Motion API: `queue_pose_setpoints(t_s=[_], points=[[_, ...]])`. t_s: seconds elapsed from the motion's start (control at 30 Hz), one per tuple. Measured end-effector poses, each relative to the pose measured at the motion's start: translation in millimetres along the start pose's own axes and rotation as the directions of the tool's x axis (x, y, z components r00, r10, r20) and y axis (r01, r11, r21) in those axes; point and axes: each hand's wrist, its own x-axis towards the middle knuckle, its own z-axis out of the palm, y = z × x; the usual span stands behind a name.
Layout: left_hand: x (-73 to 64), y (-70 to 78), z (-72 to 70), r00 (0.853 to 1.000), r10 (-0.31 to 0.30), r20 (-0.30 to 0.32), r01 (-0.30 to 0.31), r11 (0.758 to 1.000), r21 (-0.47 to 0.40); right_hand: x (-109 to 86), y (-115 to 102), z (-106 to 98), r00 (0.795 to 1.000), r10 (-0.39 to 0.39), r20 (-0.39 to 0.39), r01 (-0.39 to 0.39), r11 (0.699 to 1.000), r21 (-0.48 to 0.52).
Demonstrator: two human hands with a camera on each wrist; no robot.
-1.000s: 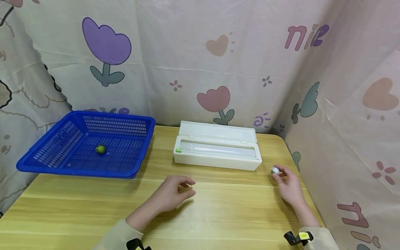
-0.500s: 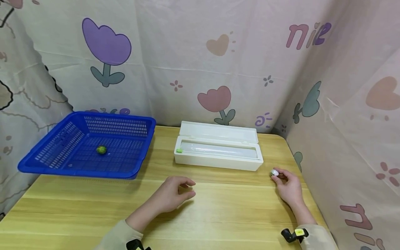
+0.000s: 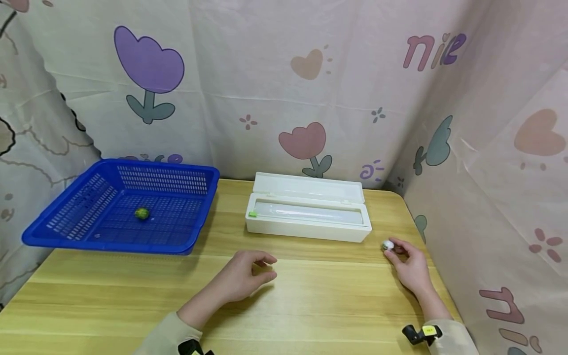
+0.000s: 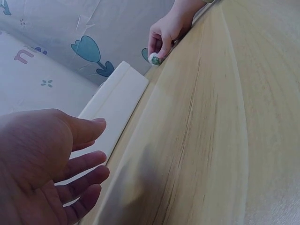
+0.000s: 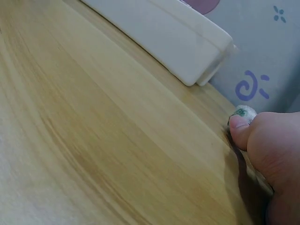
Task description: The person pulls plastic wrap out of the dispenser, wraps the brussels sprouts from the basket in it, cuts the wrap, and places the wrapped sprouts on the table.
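My right hand (image 3: 411, 266) pinches a small white and green ball (image 3: 387, 245) between thumb and fingers, low over the right side of the table. The same ball (image 5: 244, 113) peeks out past the thumb in the right wrist view. Loosely curved, my left hand (image 3: 245, 276) holds nothing; its thumb and fingers are apart above the middle of the table. Behind the hands lies a long white box (image 3: 306, 229) with its lid raised and a clear film roll inside. A small yellow-green ball (image 3: 142, 213) sits in the blue basket (image 3: 133, 242).
The basket occupies the back left of the wooden table (image 3: 310, 305). A patterned cloth (image 3: 248, 64) hangs behind the table and along its right side. On the box's left end is a small bright green piece (image 3: 253, 214).
The right hand has shifted very slightly left with the ball still pinched. The left hand has stayed in place, and the box and basket look unmoved.
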Motion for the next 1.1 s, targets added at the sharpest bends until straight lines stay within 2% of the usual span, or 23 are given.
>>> queue_pose_setpoints(t_s=[0.4,0.63,0.97,1.1], points=[[-0.9,0.9,-1.4,1.000,0.001,0.009,-0.001,1.000,0.000,-0.1,2,0,1.000,-0.010,0.010,0.010,0.999,0.035],[-1.1,0.3,-0.7,1.000,0.006,0.008,-0.006,1.000,0.004,-0.6,2,-2,1.000,0.014,0.028,-0.015,0.999,0.029],[0.6,-0.5,0.8,1.000,0.006,0.001,-0.006,1.000,0.005,-3.7,1,-10,0.999,0.005,0.032,-0.007,0.998,0.059],[1.3,-0.7,0.3,1.000,0.001,0.000,-0.001,1.000,0.000,-4.9,-2,-14,0.999,0.024,0.039,-0.025,0.999,0.047]])
